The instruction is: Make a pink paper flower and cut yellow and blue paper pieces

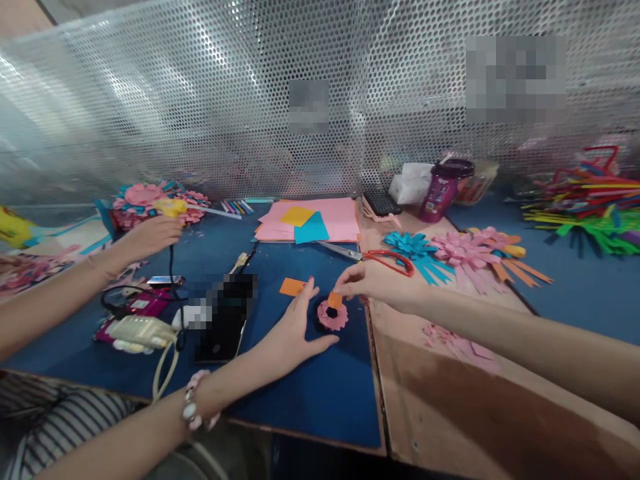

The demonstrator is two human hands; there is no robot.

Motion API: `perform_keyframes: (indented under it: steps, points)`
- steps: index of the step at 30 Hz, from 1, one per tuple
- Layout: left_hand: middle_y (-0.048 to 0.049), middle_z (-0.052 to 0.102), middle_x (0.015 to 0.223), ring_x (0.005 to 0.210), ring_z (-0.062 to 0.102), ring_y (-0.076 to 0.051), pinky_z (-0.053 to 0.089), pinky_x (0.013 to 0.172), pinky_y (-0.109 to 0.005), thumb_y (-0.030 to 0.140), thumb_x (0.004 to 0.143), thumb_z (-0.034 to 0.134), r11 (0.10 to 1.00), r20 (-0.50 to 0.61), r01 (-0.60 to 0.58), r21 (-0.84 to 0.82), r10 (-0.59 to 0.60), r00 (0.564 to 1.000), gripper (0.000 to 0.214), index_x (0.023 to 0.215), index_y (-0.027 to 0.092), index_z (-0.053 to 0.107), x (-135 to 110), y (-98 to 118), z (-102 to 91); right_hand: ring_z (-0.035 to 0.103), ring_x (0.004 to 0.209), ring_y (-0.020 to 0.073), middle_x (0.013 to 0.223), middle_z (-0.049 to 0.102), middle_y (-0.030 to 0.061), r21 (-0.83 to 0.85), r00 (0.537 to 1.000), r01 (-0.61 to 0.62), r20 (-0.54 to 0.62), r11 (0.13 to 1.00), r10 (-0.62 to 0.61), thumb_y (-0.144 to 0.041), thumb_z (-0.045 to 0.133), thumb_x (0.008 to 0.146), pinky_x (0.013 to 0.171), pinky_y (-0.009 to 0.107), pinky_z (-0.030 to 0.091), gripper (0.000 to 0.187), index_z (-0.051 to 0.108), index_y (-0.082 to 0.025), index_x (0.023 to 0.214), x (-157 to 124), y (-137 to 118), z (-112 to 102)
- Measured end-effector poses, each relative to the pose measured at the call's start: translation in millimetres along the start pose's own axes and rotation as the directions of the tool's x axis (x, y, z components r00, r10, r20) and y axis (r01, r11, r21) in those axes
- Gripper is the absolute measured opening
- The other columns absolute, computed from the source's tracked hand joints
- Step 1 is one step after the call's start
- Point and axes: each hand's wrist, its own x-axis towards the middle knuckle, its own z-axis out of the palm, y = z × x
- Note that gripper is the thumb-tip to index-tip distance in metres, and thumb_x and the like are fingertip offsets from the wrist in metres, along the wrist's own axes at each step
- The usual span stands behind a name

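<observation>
Pinched between thumb and forefinger of the right hand [373,283] is a small orange paper piece [335,300]. In the head view it sits right on top of the pink paper flower [334,319], which lies on the blue mat [310,393] near its right edge. The left hand [293,330] rests spread on the mat, cupping the flower's left side. Red-handled scissors [387,257] lie just behind the right hand. Far left, a co-worker's hand [150,237] grips a yellow glue gun [170,207].
</observation>
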Motion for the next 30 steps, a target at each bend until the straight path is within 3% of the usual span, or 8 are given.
perform_keyframes:
  steps: [4, 6, 10, 19, 26, 30]
  points:
    - [-0.0163, 0.039, 0.139, 0.131, 0.036, -0.027, 0.028, 0.11, -0.047, 0.039, 0.075, 0.067, 1.0, -0.099, -0.021, -0.008, 0.02, 0.995, 0.094, 0.146, 0.017, 0.01, 4.8, -4.4, 9.5, 0.052, 0.068, 0.0106, 0.075, 0.063, 0.0013, 0.002, 0.983, 0.003, 0.184, 1.0, -0.003, -0.039, 0.075, 0.066, 0.053, 0.021, 0.038, 0.025, 0.069, -0.018, 0.078, 14.0, 2.8, -19.0]
    - [-0.0153, 0.045, 0.13, 0.125, 0.042, -0.027, 0.031, 0.107, -0.047, 0.038, 0.073, 0.069, 1.0, -0.133, -0.027, -0.005, 0.026, 0.991, 0.093, 0.145, 0.016, 0.015, 7.6, -4.8, 12.0, 0.055, 0.074, 0.0122, 0.079, 0.065, 0.0014, -0.133, 0.953, 0.094, 0.299, 0.987, -0.05, -0.039, 0.075, 0.066, 0.062, 0.023, 0.04, 0.023, 0.071, -0.02, 0.077, 23.3, -0.1, -28.7]
    - [-0.0131, 0.052, 0.12, 0.119, 0.048, -0.027, 0.033, 0.105, -0.047, 0.031, 0.072, 0.071, 0.998, -0.147, -0.056, -0.015, 0.053, 0.988, 0.089, 0.143, 0.016, 0.02, 15.0, -4.7, 13.2, 0.057, 0.087, 0.0168, 0.09, 0.068, 0.0019, -0.395, 0.889, 0.276, 0.452, 0.876, -0.076, -0.041, 0.072, 0.068, 0.075, 0.026, 0.04, 0.023, 0.073, -0.021, 0.081, 40.9, -11.1, -35.3]
    - [-0.0117, 0.057, 0.119, 0.116, 0.051, -0.027, 0.035, 0.103, -0.047, 0.024, 0.07, 0.072, 0.995, -0.143, -0.067, -0.07, 0.056, 0.988, 0.09, 0.144, 0.019, 0.02, 18.0, -0.4, 10.8, 0.06, 0.088, 0.0173, 0.102, 0.068, 0.003, -0.458, 0.84, 0.345, 0.54, 0.819, -0.052, -0.05, 0.067, 0.07, 0.08, 0.026, 0.042, 0.035, 0.074, -0.02, 0.087, 51.7, -8.8, -24.4]
    - [-0.014, 0.055, 0.122, 0.12, 0.049, -0.028, 0.034, 0.104, -0.049, 0.025, 0.071, 0.07, 0.996, -0.144, -0.07, -0.061, 0.061, 0.988, 0.09, 0.144, 0.017, 0.018, 17.8, -0.2, 11.1, 0.061, 0.086, 0.0168, 0.101, 0.068, 0.0015, -0.49, 0.872, 0.356, 0.481, 0.796, -0.094, -0.044, 0.067, 0.07, 0.077, 0.025, 0.043, 0.028, 0.074, -0.022, 0.084, 47.2, -8.6, -20.1]
    - [-0.0156, 0.053, 0.126, 0.122, 0.047, -0.029, 0.034, 0.105, -0.05, 0.026, 0.071, 0.07, 0.995, -0.147, -0.084, -0.051, 0.076, 0.986, 0.09, 0.144, 0.017, 0.017, 17.5, -2.4, 11.7, 0.061, 0.087, 0.0164, 0.1, 0.068, 0.0017, -0.471, 0.865, 0.378, 0.487, 0.797, -0.123, -0.039, 0.066, 0.072, 0.076, 0.024, 0.044, 0.024, 0.074, -0.021, 0.086, 45.5, -8.2, -16.3]
